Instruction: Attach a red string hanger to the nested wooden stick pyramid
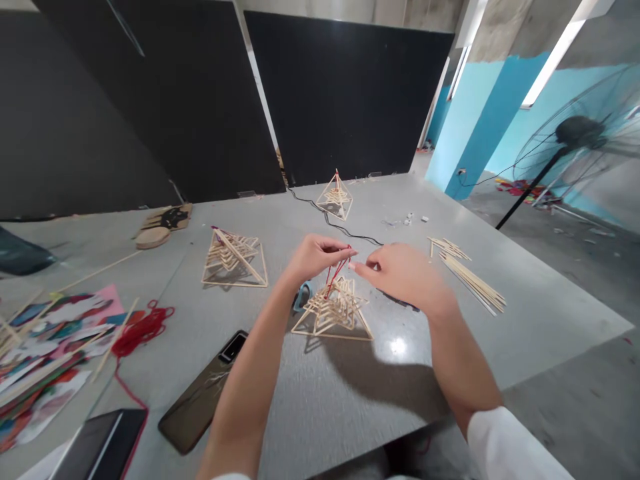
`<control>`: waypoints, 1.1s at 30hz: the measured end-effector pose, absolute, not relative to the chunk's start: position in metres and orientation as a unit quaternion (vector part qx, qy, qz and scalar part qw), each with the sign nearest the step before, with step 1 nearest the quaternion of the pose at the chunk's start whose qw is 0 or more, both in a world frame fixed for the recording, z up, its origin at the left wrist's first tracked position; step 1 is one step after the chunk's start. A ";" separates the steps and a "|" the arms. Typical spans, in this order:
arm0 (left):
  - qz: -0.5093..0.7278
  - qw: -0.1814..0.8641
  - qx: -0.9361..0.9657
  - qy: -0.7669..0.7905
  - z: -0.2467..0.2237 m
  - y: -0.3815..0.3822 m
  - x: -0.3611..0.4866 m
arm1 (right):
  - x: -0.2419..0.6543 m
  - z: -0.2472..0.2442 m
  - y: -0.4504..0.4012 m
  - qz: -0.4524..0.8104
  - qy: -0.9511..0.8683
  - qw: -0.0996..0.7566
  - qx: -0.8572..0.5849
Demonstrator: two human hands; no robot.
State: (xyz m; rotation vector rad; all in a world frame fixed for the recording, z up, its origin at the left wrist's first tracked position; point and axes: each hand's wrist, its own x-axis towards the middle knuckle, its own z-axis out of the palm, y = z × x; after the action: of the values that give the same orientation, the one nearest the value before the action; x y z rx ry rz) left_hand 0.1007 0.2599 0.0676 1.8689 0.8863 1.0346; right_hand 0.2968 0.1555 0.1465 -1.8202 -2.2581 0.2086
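Red yarn (338, 270) rises from the top of a pyramid of thin wooden sticks (336, 308) on the table in front of me. Above it, my left hand (323, 257) pinches the yarn between thumb and fingertips. My right hand (400, 273) is close by on the right, its fingers curled and its thumb and fingertip near the yarn's end; whatever is between them is too small to make out. Light-blue scissors handles (302, 297) show partly behind the pyramid, near my left wrist.
Two more stick pyramids stand left (234, 259) and at the back (337, 197). Loose sticks (473, 283) lie right. A phone (203, 393), red yarn bundle (145, 328), power bank (103, 443) and coloured scraps (55, 360) are left. A black cable (335, 223) crosses the table; a fan (580, 133) stands beyond.
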 end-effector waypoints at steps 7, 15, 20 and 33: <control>0.426 0.416 0.729 0.339 0.067 0.263 0.098 | 0.274 0.134 0.171 0.105 -0.782 0.117 -0.603; 0.433 0.405 0.726 0.347 0.072 0.260 0.096 | 0.266 0.121 0.182 0.127 -0.775 0.139 -0.603; 0.429 0.411 0.727 0.344 0.072 0.259 0.096 | 0.264 0.119 0.184 0.177 -0.773 0.150 -0.591; 0.446 0.394 0.721 0.355 0.083 0.253 0.092 | 0.258 0.119 0.179 0.153 -0.774 0.170 -0.590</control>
State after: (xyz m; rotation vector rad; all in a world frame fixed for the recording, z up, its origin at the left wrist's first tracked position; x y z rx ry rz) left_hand 0.0923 0.2530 0.0826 1.8293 0.9005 1.1324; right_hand 0.2584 0.1792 0.1194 -1.6755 -2.2002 0.4360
